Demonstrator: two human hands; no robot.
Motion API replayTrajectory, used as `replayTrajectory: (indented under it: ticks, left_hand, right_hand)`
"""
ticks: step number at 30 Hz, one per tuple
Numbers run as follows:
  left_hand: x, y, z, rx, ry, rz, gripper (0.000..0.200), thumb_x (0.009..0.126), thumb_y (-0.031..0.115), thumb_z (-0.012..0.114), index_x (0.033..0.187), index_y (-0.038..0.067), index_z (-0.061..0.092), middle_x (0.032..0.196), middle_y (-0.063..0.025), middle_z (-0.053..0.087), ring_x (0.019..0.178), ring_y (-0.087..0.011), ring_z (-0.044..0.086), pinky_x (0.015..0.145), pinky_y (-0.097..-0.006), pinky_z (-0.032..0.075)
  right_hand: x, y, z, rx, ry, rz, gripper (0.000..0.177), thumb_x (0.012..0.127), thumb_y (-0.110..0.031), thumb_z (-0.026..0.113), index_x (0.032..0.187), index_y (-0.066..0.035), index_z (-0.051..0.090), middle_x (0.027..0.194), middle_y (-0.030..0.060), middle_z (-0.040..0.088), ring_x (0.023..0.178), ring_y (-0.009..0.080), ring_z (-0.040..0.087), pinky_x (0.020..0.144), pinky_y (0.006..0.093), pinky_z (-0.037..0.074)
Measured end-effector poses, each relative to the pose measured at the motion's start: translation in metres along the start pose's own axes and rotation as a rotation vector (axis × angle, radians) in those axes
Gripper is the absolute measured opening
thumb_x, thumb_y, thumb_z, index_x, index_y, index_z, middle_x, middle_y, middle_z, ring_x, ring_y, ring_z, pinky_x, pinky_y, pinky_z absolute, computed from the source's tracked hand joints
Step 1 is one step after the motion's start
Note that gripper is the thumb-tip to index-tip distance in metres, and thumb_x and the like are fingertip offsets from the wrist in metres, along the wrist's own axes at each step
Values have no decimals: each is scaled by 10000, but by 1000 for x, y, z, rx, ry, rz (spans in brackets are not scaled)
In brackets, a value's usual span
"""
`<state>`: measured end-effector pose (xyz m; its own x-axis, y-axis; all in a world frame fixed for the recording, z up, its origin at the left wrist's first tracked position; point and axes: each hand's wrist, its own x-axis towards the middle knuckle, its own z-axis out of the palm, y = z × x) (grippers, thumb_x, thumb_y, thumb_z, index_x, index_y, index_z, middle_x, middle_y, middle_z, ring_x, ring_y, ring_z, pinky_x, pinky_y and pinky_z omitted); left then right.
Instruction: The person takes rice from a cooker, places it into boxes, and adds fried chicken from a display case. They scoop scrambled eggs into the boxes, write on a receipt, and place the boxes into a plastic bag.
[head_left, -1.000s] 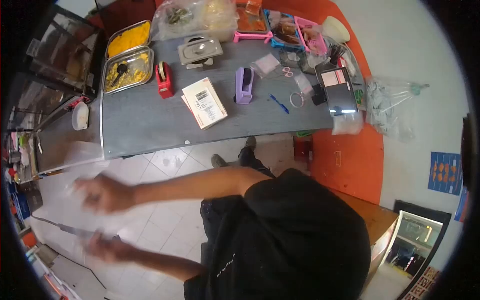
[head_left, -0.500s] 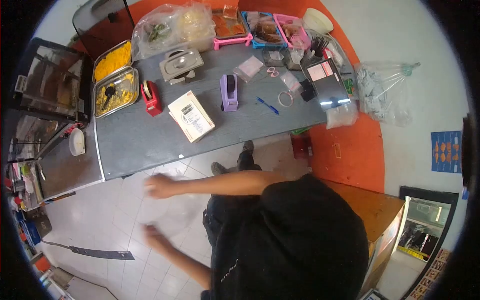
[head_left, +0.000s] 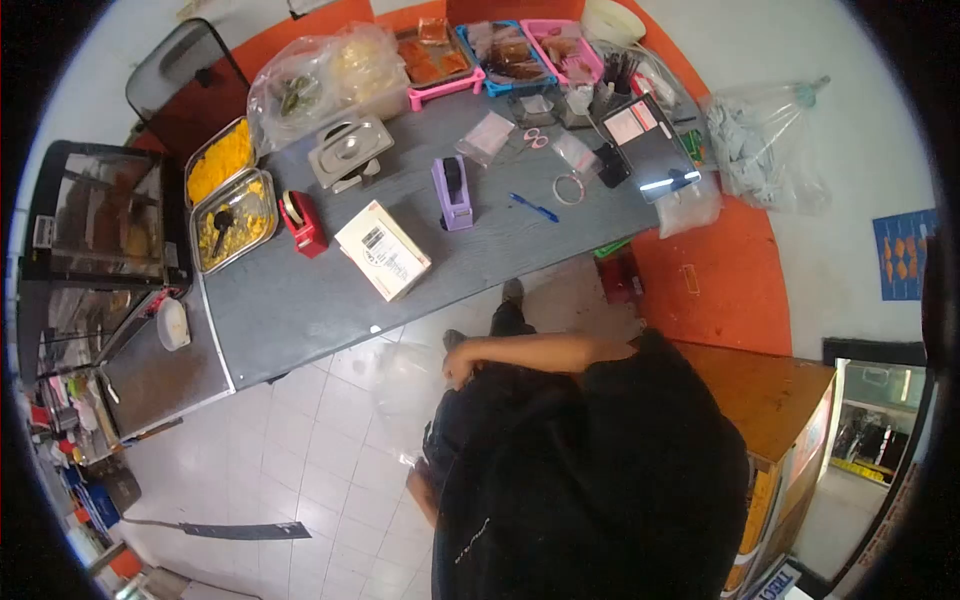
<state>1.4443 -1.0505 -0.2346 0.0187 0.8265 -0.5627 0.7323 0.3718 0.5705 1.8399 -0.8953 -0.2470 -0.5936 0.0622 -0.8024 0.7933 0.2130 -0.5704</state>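
A clear plastic bag (head_left: pixel 405 395) hangs between my hands, over the tiled floor and just in front of my dark clothing. My right hand (head_left: pixel 459 366), the upper one in the picture, is closed on the bag's upper edge. At the lower edge is my left hand (head_left: pixel 420 485), also seemingly closed on the bag, though its fingers are partly hidden. On the grey table beyond lie a cream box (head_left: pixel 383 250) with a label, a purple tape dispenser (head_left: pixel 453 195) and a red tape dispenser (head_left: pixel 302 223).
Metal trays of yellow food (head_left: pixel 233 220) and a lidded steel container (head_left: pixel 350 152) stand at the table's left. Pink scissors (head_left: pixel 536 138), a blue pen (head_left: pixel 534 208) and a tablet (head_left: pixel 652 150) lie to the right. A wooden cabinet (head_left: pixel 750 400) stands beside me.
Both hands have drawn in toward my body with the plastic bag, moving right in the picture. The whole view has shifted and tilted slightly; the table things remain in place.
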Motion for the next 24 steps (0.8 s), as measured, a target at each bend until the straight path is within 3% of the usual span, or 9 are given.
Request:
replayTrajectory:
  ticks: [1,3,4,7,8,9,11,12,24]
  left_hand:
    - [-27,37,-23,75,81,285,273,866,142,583,1079,-21,633,830,-110,680,743,-189,614,702,-328,499]
    - [-34,119,-58,-350,186,-16,177,865,66,511,914,-41,643,717,6,534,714,-143,536,775,-287,493]
    - [-10,116,-60,-914,391,-155,210,886,69,530,1016,-77,609,763,12,495,745,-129,510,811,-287,498]
    - [37,170,-128,-1072,643,5,293,949,186,511,1144,-27,564,899,-49,501,783,-163,488,874,-373,471]
    - [44,201,-153,-1010,648,91,266,940,152,520,1145,-12,560,918,-44,495,776,-157,484,800,-355,467]
    - [44,240,-170,-907,710,106,296,933,127,514,1203,10,546,944,-57,503,766,-154,487,711,-317,451]
    - [55,265,-192,-640,708,252,351,913,109,538,1256,34,527,998,-75,514,765,-148,487,661,-271,428]
    - [45,313,-203,-681,754,213,369,905,117,555,1263,36,525,992,-74,525,740,-144,481,641,-268,418]
    - [55,436,-215,-645,835,420,410,877,154,605,1263,35,530,872,-63,555,634,-135,443,602,-271,380]
  right_hand:
    - [-71,-35,-45,598,112,-92,332,771,-381,714,926,-87,706,849,135,697,779,315,651,746,408,516]
    - [-118,-47,-87,169,760,-295,265,827,-329,655,818,-64,650,784,140,664,683,293,623,639,413,491]
    - [-120,-55,-110,223,1144,-220,220,836,-287,640,828,-68,619,763,149,627,664,292,601,617,428,466]
    - [-203,-112,-194,410,1955,-195,412,761,-314,729,1061,-94,552,954,98,587,904,299,586,773,421,459]
    - [-233,-123,-214,462,1753,-19,650,723,-384,760,1244,-105,489,1261,198,491,1201,369,465,984,477,375]
    - [-224,-119,-223,468,1766,-18,650,723,-384,760,1244,-105,489,1261,198,491,1201,369,465,984,477,375]
    - [-195,-100,-238,210,1747,458,902,681,-424,786,1413,-121,356,1446,326,257,1383,466,205,1095,593,191]
    - [-188,-86,-242,328,1555,414,1066,648,-408,810,1495,-136,222,1502,359,67,1422,488,1,1107,644,62]
    - [-214,-22,-229,464,1668,382,1058,533,-272,830,1438,-175,292,1494,273,83,1332,515,187,964,629,343]
